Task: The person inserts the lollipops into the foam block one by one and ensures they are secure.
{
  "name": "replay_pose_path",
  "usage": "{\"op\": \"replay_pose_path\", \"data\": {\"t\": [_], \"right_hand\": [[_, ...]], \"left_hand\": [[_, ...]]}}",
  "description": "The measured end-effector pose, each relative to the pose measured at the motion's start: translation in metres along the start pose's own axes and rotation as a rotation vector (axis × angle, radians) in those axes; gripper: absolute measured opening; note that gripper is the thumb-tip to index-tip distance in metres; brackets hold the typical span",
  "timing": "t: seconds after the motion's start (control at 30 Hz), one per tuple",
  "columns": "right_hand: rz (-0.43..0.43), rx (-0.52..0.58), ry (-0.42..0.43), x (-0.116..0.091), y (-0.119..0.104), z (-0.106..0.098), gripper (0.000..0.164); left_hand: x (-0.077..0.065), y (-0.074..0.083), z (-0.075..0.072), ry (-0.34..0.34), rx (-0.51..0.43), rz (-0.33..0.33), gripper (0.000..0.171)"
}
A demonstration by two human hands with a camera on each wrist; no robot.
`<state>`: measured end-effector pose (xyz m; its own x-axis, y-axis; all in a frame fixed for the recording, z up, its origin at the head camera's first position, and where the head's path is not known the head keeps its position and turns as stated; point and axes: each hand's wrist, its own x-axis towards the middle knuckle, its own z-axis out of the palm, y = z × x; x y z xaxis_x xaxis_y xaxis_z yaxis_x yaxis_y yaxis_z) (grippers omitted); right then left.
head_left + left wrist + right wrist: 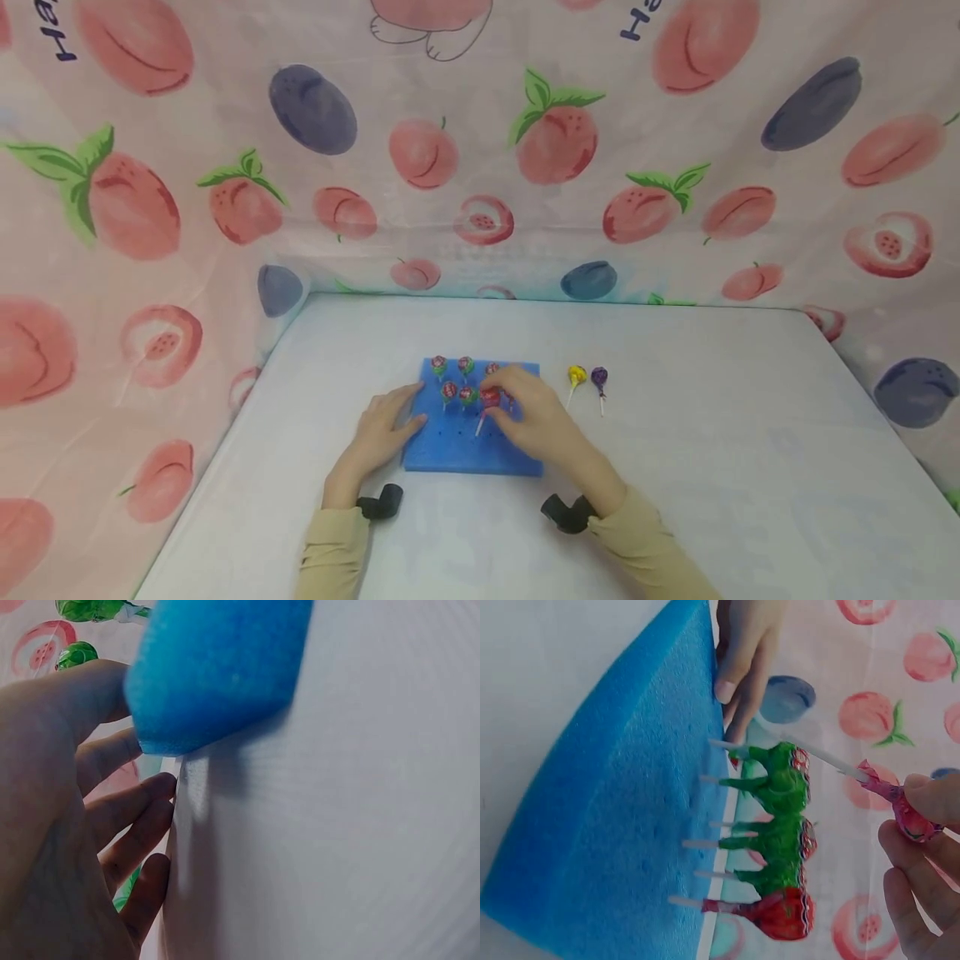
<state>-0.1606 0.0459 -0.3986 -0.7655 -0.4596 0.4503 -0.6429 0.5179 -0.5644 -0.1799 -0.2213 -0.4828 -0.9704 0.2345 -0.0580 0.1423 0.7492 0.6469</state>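
Note:
A blue foam board (472, 457) lies on the table with small holes in its top. Several lollipops with green wrappers (776, 844) and one red lollipop (786, 913) stand in it by their sticks. My right hand (542, 417) pinches a pinkish-red lollipop (907, 814) by its wrapped head, above the board, the bare stick pointing down and left. At the board's left side, my left hand (378, 429) rests with thumb and fingers spread, touching the edge. In the left wrist view its fingers lie beside the foam (217, 675) and curl around nothing.
To the right of the board lie a yellow lollipop (576, 375) and a purple lollipop (599, 377) on the white table (712, 450). A fruit-patterned cloth (480, 150) hangs behind and at the left. Black wrist cameras (567, 513) sit on both wrists.

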Motion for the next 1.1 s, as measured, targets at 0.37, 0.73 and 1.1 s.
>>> {"op": "replay_pose_path", "data": {"t": [0.37,0.73,1.1], "right_hand": [[-0.054,-0.049,-0.102,0.016,-0.01,0.019,0.027],[-0.102,-0.086,-0.15,0.024,-0.01,0.04,0.026],[-0.186,-0.156,-0.144,0.028,-0.005,0.052,0.025]], "left_hand": [[0.001,0.003,-0.003,-0.003,0.01,-0.012,0.057],[0.002,0.0,-0.002,0.021,0.006,0.015,0.056],[0.003,0.0,-0.003,0.009,0.003,0.018,0.055]]}}
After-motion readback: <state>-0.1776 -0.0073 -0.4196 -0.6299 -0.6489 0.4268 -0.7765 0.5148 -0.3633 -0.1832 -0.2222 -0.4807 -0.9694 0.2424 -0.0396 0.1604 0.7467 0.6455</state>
